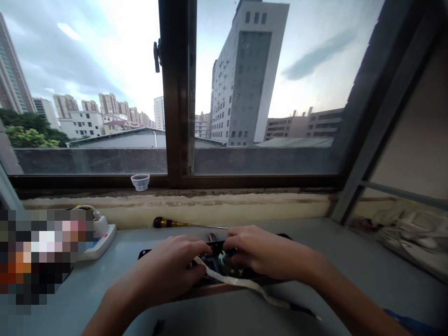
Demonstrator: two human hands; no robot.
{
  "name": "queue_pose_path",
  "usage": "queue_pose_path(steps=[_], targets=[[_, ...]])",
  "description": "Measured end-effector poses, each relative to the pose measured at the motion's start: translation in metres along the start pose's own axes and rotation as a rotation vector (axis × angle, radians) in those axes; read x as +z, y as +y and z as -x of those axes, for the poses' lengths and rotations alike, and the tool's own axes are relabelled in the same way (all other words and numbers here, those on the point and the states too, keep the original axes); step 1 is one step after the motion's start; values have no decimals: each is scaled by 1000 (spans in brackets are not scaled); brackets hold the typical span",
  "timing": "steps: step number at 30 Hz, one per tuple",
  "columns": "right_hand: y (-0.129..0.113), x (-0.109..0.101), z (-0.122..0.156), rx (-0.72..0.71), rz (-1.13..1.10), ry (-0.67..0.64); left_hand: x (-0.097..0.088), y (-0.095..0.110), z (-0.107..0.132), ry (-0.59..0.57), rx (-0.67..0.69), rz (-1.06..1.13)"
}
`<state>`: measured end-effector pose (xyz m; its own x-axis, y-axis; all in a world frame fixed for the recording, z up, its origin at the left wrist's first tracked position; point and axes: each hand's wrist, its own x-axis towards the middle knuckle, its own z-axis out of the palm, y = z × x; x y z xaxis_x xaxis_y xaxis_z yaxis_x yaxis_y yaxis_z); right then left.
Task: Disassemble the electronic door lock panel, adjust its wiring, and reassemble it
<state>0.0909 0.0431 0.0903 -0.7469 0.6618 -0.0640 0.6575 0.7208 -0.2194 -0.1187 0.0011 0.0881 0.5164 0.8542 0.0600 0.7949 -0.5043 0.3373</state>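
A long dark casing (219,270) lies on the grey table below the window, largely covered by both hands. Across its front runs a whitish flat cable (241,281), trailing right to a dark end with a pale tip. My left hand (171,266) is closed at the casing's left part, thumb and index finger around the cable's near end. My right hand (254,247) reaches in from the right with curled fingers on a round greenish metallic part (226,263) inside the casing. Its fingertips are partly hidden.
Behind the casing lies a screwdriver (175,223) with a yellow and black handle. A power strip (103,242) with a plug stands at left, beside a blurred-out area. A clear plastic cup (140,182) sits on the sill. Bundled cables (409,231) are at right, a blue object (413,322) lower right.
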Motion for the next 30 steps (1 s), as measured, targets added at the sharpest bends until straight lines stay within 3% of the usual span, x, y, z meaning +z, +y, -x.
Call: queue_pose_path(steps=[10, 20, 30], targets=[[4, 9, -5, 13, -44, 16, 6, -5, -2, -10, 27, -1], [34, 2, 18, 77, -149, 69, 7, -2, -3, 17, 1, -10], [44, 16, 32, 138, -260, 54, 17, -2, -8, 30, 33, 0]])
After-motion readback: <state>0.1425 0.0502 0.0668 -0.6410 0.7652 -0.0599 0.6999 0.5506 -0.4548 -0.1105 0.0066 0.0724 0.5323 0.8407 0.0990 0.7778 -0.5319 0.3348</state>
